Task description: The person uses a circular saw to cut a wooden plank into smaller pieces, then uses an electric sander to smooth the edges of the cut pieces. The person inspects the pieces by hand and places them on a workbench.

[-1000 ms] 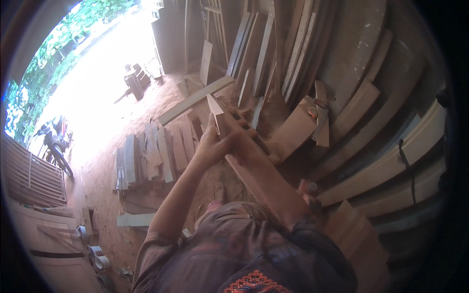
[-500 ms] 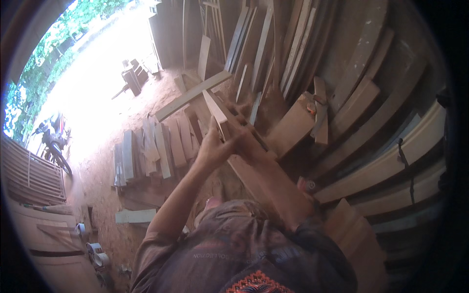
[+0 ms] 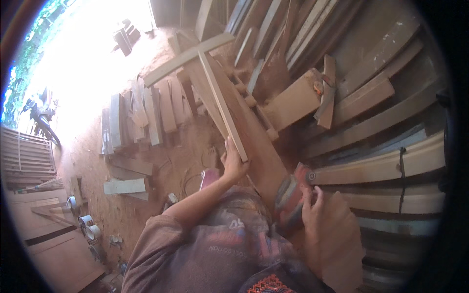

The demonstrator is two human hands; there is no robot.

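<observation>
A long narrow wooden strip (image 3: pixel 221 100) lies along a wide board, its far end against a crosswise piece of wood (image 3: pixel 188 58). My left hand (image 3: pixel 235 166) is closed round the strip's near end. Close to my body on the right, a red and dark hand-held power tool (image 3: pixel 290 188) with a round knob rests on the near part of the wide board (image 3: pixel 266 168); its exact kind is unclear. My right hand (image 3: pixel 312 207) is beside the tool, thumb and fingers apart. I cannot tell whether its fingertips touch the tool.
Several short boards (image 3: pixel 154 112) stand in a row on the dirt floor to the left. Long planks (image 3: pixel 381 166) fill the right side. A thick wooden block (image 3: pixel 293 100) sits beyond the board. A motorbike (image 3: pixel 44 119) stands far left, near a slatted panel (image 3: pixel 27 156).
My hands have come apart. The left has slid back to the strip's near end, now lying along the board; the right has moved back beside the red tool. The view has shifted.
</observation>
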